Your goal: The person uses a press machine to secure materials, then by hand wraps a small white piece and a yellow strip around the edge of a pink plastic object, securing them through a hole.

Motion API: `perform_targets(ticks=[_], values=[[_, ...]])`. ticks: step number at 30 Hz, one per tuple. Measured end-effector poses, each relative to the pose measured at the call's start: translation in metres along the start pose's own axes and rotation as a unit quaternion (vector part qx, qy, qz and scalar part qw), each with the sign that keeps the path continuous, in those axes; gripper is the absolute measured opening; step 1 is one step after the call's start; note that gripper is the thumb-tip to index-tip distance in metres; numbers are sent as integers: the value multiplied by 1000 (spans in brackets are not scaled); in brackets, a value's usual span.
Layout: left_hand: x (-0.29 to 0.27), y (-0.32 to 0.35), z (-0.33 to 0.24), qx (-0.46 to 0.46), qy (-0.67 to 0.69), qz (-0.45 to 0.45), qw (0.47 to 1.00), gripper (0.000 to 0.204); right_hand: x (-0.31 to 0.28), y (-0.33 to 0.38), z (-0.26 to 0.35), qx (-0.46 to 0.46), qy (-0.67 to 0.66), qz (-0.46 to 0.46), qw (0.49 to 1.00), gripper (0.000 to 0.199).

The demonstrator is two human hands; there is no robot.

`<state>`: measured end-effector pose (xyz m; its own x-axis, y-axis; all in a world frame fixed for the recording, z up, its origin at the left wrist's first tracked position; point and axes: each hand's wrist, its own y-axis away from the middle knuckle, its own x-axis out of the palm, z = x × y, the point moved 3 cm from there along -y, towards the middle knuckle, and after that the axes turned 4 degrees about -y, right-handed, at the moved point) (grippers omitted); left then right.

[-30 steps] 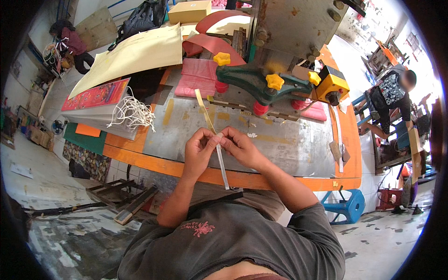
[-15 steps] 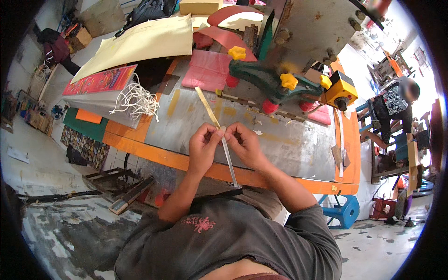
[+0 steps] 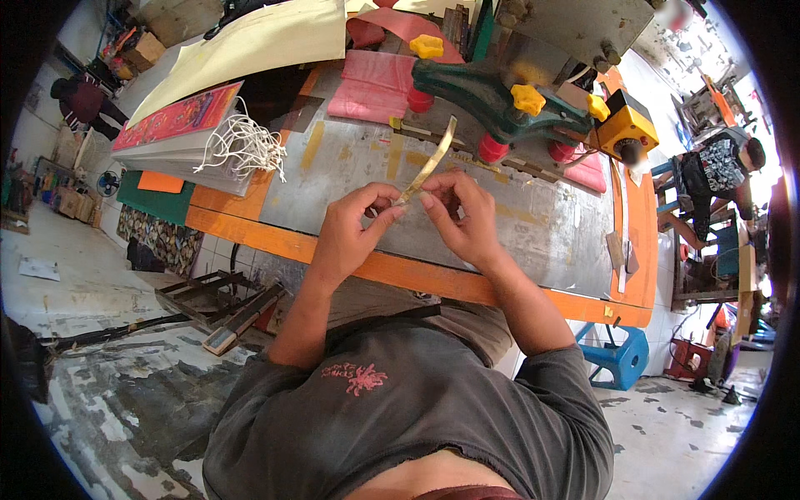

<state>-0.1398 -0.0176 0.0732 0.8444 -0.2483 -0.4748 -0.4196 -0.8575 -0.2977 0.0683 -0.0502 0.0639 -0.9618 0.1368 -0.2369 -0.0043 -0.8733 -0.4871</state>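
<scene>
A narrow, yellowish strip (image 3: 435, 158) rises from between my hands, slightly bent, its tip pointing away from me toward the machine. My left hand (image 3: 358, 231) pinches its lower end between thumb and forefinger. Close by on the right, the bent thumb and forefinger of my right hand (image 3: 463, 218) meet the strip's lower part. Both hands are above the front of a grey metal work surface (image 3: 350, 179). Beyond them stands a machine with a dark green arm (image 3: 467, 90), yellow star knobs and red feet.
A stack of printed bags (image 3: 167, 154) with white cords (image 3: 243, 148) lies at the left, near a large cream sheet (image 3: 250, 58). Pink sheeting (image 3: 371, 83) sits under the machine. A yellow control box (image 3: 627, 125) is at the right. A blue stool (image 3: 618, 358) stands below the table; another person (image 3: 708, 179) sits far right.
The strip's pale lower length, which hung below my hands, no longer shows. Its upper part has swung rightward and curved. My hands have moved slightly apart and away from me.
</scene>
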Motion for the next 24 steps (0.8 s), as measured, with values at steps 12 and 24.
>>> perform_targets(ticks=[12,24], values=[[-6,-1,-8,131,-207,-44,969,17,1,-2,23,-280,237,20,930,36],[-2,-3,-11,178,-271,-30,945,17,14,2,7,-221,313,37,923,23]])
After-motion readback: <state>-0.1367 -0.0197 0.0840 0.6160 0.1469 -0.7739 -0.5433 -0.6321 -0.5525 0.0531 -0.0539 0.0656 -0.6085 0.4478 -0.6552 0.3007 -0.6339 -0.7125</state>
